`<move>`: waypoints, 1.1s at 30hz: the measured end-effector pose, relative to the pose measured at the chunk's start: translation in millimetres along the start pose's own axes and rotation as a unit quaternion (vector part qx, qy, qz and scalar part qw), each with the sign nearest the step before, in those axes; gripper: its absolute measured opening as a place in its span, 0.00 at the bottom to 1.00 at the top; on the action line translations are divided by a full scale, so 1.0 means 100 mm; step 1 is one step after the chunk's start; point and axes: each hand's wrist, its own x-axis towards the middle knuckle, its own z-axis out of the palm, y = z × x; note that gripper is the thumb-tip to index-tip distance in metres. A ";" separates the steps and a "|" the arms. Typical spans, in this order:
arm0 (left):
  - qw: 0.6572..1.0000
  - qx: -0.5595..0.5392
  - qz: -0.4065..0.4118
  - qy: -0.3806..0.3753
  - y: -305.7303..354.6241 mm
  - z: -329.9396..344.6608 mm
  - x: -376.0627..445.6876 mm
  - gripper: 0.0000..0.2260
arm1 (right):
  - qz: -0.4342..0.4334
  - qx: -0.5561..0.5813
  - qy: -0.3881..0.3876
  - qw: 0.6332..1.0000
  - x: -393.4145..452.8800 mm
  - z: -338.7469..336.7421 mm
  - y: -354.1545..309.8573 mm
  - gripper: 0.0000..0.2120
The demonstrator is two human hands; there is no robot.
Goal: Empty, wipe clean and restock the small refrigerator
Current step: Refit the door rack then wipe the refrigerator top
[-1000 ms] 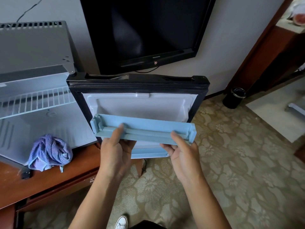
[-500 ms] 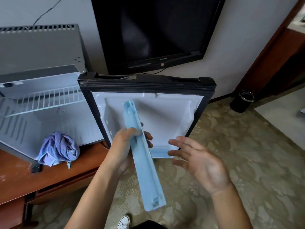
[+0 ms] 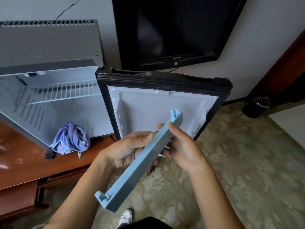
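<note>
Pale-blue plastic door rail point(image 3: 140, 164), long, clip ends, tilted diagonally; both hands grip middle: left hand point(image 3: 127, 151), right hand point(image 3: 183, 149).

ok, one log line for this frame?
phase: emptying | left hand: holds door rail | right hand: holds door rail | fridge door: open | cloth: in fridge

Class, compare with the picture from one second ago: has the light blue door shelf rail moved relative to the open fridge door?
Yes. The blue rail has come off the fridge door and now slants diagonally in front of it, held by the left hand and right hand.
</note>
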 end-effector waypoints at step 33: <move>0.880 -0.207 0.290 0.316 0.15 0.20 0.32 0.24 | -0.119 0.226 0.117 0.960 0.08 -0.09 -0.18 0.14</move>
